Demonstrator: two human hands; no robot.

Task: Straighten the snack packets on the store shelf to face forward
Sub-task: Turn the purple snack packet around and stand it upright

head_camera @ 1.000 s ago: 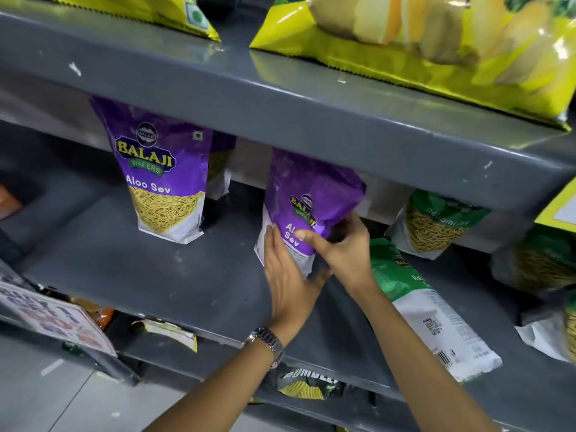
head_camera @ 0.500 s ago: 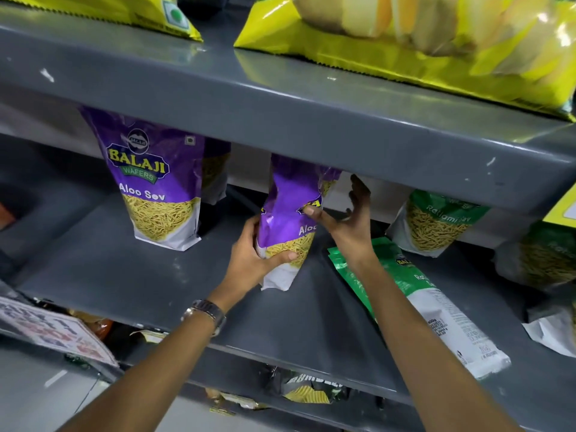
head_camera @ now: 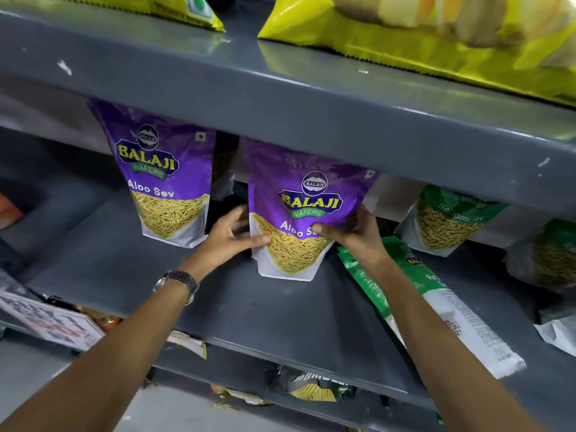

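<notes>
A purple Aloo Sev packet (head_camera: 299,210) stands upright on the grey middle shelf (head_camera: 268,310), its printed front towards me. My left hand (head_camera: 229,236) grips its left edge and my right hand (head_camera: 350,233) grips its right edge, thumb on the front. A second purple Aloo Sev packet (head_camera: 163,179) stands upright to the left, facing forward, with another purple packet half hidden behind it. A green Ratlami Sev packet (head_camera: 436,307) lies flat to the right of my right forearm. Two more green packets (head_camera: 445,222) stand further right.
The shelf above (head_camera: 311,98) overhangs the packets' tops and carries yellow chip bags (head_camera: 420,29). A printed sign (head_camera: 46,319) hangs at the lower left. Crumpled packets (head_camera: 311,388) lie on the shelf below. A white packet (head_camera: 558,335) lies at the far right edge.
The purple packet was turned from side-on to front-facing and set upright. My left hand shifted to its left edge and my right hand came down to its right edge.
</notes>
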